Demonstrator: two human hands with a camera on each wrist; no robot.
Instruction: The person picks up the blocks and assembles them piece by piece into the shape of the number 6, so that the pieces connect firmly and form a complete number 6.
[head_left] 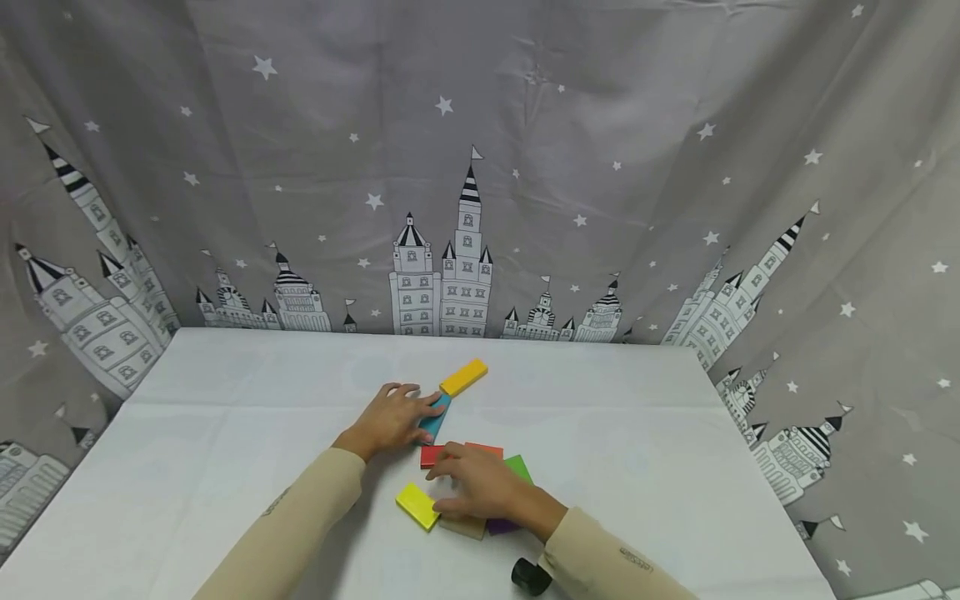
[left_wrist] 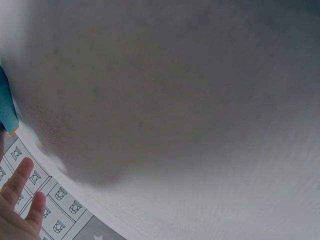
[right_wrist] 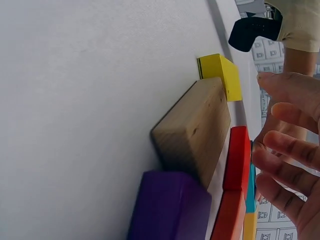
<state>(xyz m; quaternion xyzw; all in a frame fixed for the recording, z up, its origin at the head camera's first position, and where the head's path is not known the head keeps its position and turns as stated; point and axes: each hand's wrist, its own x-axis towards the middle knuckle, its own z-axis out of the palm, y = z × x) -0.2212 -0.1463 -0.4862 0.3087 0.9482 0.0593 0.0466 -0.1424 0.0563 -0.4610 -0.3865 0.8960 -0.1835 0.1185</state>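
My left hand [head_left: 388, 422] holds a blue block [head_left: 435, 423] between thumb and fingers, at the near end of an orange-yellow block [head_left: 464, 377]. In the left wrist view, a bit of the blue block [left_wrist: 7, 105] shows at the left edge. Loosely curved and holding nothing, my right hand [head_left: 486, 483] hovers over the nearer blocks. Beneath and around it lie a red block [head_left: 429, 457], an orange-red block [head_left: 487, 450], a green block [head_left: 519, 467], a yellow block [head_left: 416, 507], a bare wooden block [right_wrist: 205, 125] and a purple block [right_wrist: 170, 207].
The blocks form a bent line on the white tabletop [head_left: 225, 433]. A grey curtain [head_left: 525, 167] printed with castles and stars hangs behind the table. A black device [head_left: 531, 577] sits beside the right sleeve [head_left: 607, 558].
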